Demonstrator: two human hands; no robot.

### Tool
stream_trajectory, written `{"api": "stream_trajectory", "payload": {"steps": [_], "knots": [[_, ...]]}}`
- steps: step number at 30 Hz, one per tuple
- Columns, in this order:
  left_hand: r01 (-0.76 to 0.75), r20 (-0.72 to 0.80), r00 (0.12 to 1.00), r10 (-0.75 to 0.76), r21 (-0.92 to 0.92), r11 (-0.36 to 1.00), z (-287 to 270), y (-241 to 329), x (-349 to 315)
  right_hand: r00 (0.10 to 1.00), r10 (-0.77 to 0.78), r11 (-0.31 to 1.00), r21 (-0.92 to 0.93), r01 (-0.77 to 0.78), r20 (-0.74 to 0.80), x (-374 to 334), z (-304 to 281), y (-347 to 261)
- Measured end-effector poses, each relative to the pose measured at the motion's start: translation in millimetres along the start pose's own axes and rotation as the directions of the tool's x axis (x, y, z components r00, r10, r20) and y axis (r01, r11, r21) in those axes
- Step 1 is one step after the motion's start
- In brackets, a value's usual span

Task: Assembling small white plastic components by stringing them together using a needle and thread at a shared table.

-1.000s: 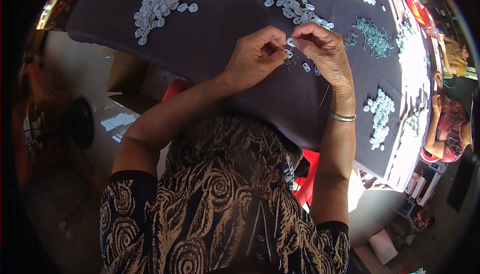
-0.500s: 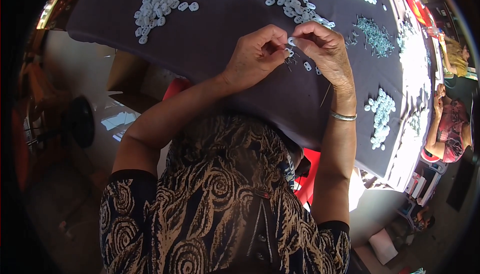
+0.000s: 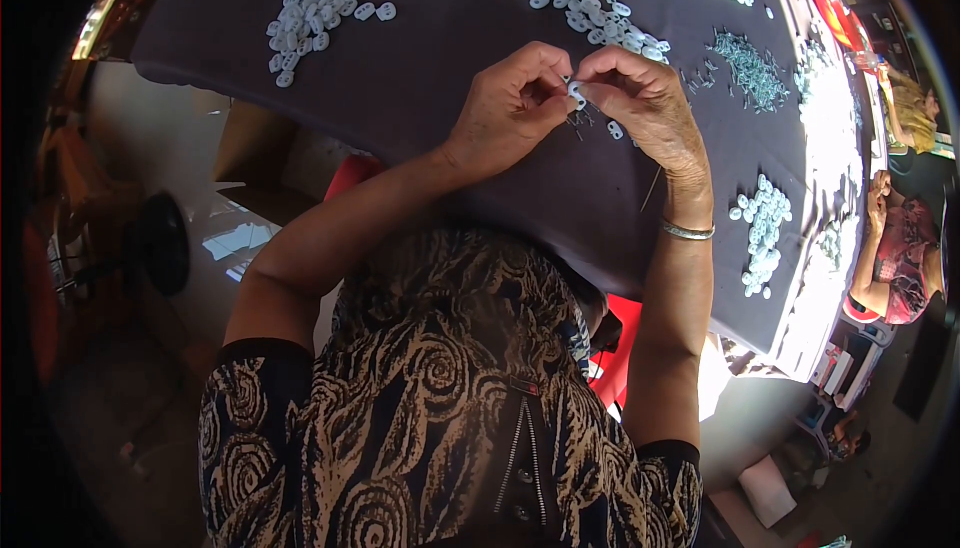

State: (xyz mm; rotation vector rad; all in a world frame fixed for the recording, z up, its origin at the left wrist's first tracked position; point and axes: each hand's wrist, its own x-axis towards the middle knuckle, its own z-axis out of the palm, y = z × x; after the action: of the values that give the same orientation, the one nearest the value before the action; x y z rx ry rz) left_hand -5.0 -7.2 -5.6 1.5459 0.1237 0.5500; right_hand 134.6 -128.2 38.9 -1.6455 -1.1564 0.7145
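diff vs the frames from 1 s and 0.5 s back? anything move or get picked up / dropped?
No visible change. Left hand and right hand stay pressed together over the dark cloth, fingertips pinching a small white piece between them. Nothing was taken up or let go. The piles of white pieces and the small metal parts lie as before.

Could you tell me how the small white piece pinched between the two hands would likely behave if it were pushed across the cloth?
The white piece looks flat and tiny, so probably light and unlikely to roll. Those in the pile lie flat, suggesting it would slide. The dark cloth might drag on it.
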Motion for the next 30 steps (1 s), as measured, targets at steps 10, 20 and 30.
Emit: {"api": "stream_trajectory", "payload": {"steps": [10,20,30], "knots": [[0.025,0.012,1.0,-0.023,-0.139,0.99,-3,-5,1,1.0,-0.028,0.992,-0.127,0.027,-0.011,-4,3,-2],[0.099,0.091,0.993,-0.079,-0.239,0.966,-7,4,1,0.957,-0.204,0.931,-0.342,0.126,-0.205,-20,23,-11],[0.221,0.139,0.97,-0.202,-0.139,0.965,-12,16,7,0.911,-0.305,0.888,-0.428,0.167,-0.277,-20,31,-8]]}}
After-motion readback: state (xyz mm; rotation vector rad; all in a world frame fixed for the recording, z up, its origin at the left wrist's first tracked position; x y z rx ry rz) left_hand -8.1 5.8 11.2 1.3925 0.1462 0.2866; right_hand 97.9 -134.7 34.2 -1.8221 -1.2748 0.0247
